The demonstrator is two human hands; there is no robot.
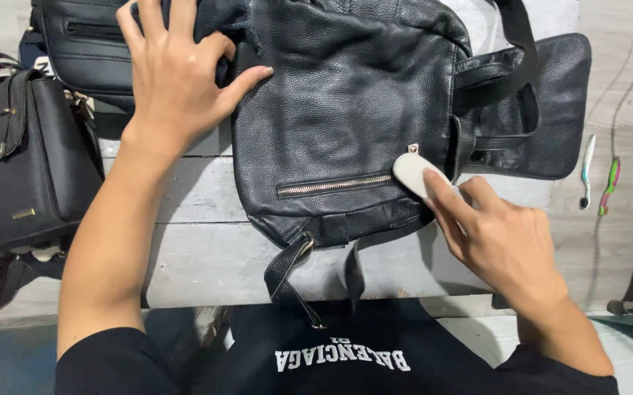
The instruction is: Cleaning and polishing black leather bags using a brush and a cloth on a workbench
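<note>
Left hand (pixel 174 77) splayed flat, pinning the black leather backpack (pixel 346 110), right hand (pixel 503 241) fingertips pressing a pale oval eraser (pixel 415 172) against its zip end.

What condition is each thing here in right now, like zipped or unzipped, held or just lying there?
Black leather backpack: lying flat on the table, front zipper closed, strap flap spread to the right.
White pad: pressed against the backpack by the right hand.
Left hand: fingers spread, flat on the backpack's upper part.
Black handbag: at the left, flap closed.
Two toothbrushes: lying untouched at the right.
</note>
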